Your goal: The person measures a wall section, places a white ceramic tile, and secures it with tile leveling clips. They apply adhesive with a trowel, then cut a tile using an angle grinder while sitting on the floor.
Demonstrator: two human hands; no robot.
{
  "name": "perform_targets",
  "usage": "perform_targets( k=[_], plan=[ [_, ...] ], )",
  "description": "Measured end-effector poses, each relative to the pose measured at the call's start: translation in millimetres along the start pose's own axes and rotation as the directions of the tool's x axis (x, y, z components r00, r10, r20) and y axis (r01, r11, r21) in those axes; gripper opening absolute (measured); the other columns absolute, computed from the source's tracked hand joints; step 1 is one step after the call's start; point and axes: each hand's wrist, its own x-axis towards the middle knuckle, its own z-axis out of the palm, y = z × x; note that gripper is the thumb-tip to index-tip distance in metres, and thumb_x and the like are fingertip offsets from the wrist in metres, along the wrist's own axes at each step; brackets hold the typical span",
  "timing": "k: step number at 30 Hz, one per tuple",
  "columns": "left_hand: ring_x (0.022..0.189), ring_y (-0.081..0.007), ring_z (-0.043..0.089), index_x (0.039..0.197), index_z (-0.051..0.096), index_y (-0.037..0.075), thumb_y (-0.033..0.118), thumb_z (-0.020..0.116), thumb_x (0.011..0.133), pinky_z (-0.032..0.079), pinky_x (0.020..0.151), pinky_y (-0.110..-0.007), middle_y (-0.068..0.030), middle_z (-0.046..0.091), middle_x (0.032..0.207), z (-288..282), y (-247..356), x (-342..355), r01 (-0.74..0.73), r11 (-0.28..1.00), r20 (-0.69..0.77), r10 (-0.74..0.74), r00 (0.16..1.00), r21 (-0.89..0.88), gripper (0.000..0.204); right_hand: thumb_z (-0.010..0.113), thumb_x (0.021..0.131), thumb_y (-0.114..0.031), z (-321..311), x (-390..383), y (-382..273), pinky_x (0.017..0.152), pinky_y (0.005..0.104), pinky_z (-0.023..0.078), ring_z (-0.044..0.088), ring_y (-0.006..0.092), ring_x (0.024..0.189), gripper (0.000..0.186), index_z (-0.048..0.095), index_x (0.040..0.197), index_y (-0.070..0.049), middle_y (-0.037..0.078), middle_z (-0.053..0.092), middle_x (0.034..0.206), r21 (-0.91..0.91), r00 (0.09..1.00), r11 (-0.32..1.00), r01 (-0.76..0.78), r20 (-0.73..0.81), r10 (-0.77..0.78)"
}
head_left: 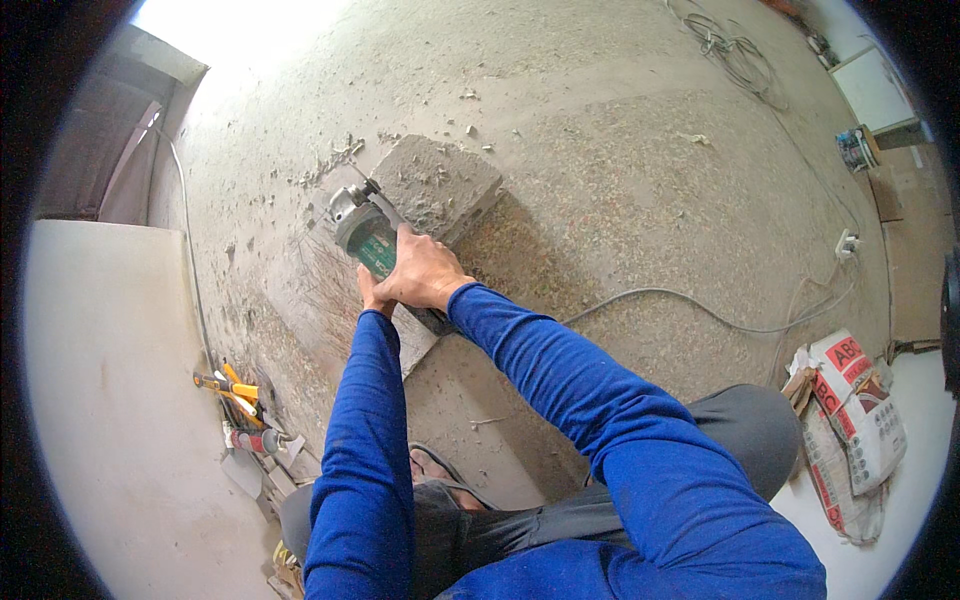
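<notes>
A green and grey angle grinder is gripped in both hands. My right hand wraps round its body from the right and above. Lower on the left, my left hand closes round the rear part, partly hidden by the right. The grinder's metal head points away from me, beside a rough, dusty concrete block. Its disc shows only thinly, near the block's left corner; I cannot tell whether it touches. Beneath the grinder lies a flat, scratched slab, partly covered by my hands.
Grey cable runs right toward a white socket block. Coiled cable lies far right. Torn bags stand at lower right. Hand tools, including an orange-handled one, lie by a pale panel at left. Rubble litters the floor.
</notes>
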Motion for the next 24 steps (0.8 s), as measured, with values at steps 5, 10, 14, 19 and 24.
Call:
perform_targets(
  k=[5, 10, 14, 19, 24],
  plan=[
    [0.092, -0.0157, 0.072, 0.119, 0.073, 0.005, 0.027, 0.054, 0.102, 0.060, 0.079, -0.035, -0.0065, 0.075, 0.110, -3, -3, 3, 0.008, 1.000, -0.006, -0.008, 1.000, -0.009, 0.033, 0.085, 0.064, -0.046, -1, -1, 1, 0.100, 0.0478, 0.055, 0.069, 0.0473, 0.111, 0.092, 0.052, 0.128, 0.012, 0.035, 0.069, 0.115, -0.034, 0.999, 0.999, -0.015, 0.029, 0.016],
    [0.092, -0.0157, 0.072, 0.118, 0.073, 0.005, 0.027, 0.054, 0.103, 0.060, 0.079, -0.035, -0.0065, 0.075, 0.110, -4, -4, 6, 0.010, 1.000, -0.008, -0.010, 1.000, -0.020, 0.033, 0.085, 0.065, -0.047, -3, -4, 0, 0.100, 0.0477, 0.055, 0.069, 0.0467, 0.112, 0.093, 0.051, 0.129, 0.011, 0.035, 0.069, 0.116, -0.048, 0.999, 0.999, -0.013, 0.035, 0.014],
    [0.091, -0.0158, 0.072, 0.118, 0.073, 0.005, 0.027, 0.053, 0.103, 0.060, 0.079, -0.035, -0.0065, 0.074, 0.110, -5, -7, 8, 0.016, 0.999, -0.008, -0.016, 1.000, -0.029, 0.033, 0.085, 0.068, -0.050, -6, -9, -2, 0.100, 0.0482, 0.055, 0.069, 0.0454, 0.113, 0.095, 0.050, 0.132, 0.010, 0.033, 0.069, 0.116, -0.082, 0.998, 0.997, -0.014, 0.052, 0.018],
    [0.091, -0.0158, 0.073, 0.118, 0.073, 0.006, 0.027, 0.053, 0.103, 0.060, 0.079, -0.035, -0.0064, 0.074, 0.110, -11, -13, 16, 0.015, 0.999, 0.004, -0.015, 1.000, -0.033, 0.033, 0.086, 0.067, -0.050, -10, -13, -4, 0.100, 0.0483, 0.055, 0.069, 0.0453, 0.113, 0.097, 0.049, 0.133, 0.010, 0.034, 0.069, 0.116, -0.062, 0.997, 0.998, -0.024, 0.066, 0.028],
    [0.087, -0.0178, 0.074, 0.119, 0.072, 0.005, 0.029, 0.049, 0.104, 0.061, 0.074, -0.037, -0.0065, 0.075, 0.108, -17, -17, 25, 0.003, 0.992, -0.063, 0.005, 0.998, 0.126, 0.036, 0.087, 0.065, -0.047, -10, -13, -3, 0.100, 0.0481, 0.055, 0.069, 0.0455, 0.113, 0.096, 0.048, 0.132, 0.010, 0.034, 0.069, 0.116, -0.083, 0.996, 0.996, -0.032, 0.076, 0.039]
  ],
)
